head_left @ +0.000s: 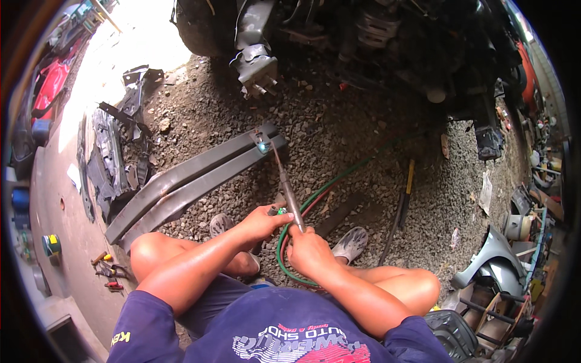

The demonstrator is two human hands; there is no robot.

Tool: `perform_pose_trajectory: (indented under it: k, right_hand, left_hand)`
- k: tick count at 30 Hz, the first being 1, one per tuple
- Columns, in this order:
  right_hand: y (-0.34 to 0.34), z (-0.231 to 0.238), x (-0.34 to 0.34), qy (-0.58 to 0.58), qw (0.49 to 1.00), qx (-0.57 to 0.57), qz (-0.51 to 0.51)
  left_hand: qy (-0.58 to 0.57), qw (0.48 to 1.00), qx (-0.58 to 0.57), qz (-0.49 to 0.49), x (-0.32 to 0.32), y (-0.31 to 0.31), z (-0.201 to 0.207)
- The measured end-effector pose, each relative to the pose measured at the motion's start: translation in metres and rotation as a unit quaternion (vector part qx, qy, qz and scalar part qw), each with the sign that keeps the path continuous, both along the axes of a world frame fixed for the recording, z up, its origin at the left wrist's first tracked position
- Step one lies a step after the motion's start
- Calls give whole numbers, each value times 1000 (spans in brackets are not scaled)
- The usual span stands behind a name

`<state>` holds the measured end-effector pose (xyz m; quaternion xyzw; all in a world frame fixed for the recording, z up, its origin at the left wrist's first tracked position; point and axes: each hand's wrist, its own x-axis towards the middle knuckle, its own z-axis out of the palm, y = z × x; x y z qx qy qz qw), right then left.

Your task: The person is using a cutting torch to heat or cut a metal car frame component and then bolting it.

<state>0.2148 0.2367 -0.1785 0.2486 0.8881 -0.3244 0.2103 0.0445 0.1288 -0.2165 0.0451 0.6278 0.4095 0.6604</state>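
A gas welding torch slants up from my right hand, which is closed around its lower end. At its thin tip a bright blue-white glow sits on the end plate of a grey metal bumper beam. The beam lies on the gravel, running from near my left knee up to the middle. My left hand is closed beside the torch, its thumb touching the shaft. A green knob and a short grey cylinder-like piece show at its fingers; what it grips is partly hidden.
Green and red hoses curve across the gravel. A yellow-handled tool lies to the right. A vehicle's dark underside overhangs ahead. Torn metal panels lie left, pliers near my left knee, a grey fender at right.
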Motion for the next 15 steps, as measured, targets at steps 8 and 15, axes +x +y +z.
perform_pose_trajectory:
  k: [8, 15]
  right_hand:
    - [1, 3, 0, 0, 1000, -8, -3]
    - [1, 1, 0, 0, 1000, -8, -2]
  left_hand:
    - [7, 1000, 6, 6, 2, 0, 5]
    - [4, 1000, 13, 6, 1, -2, 2]
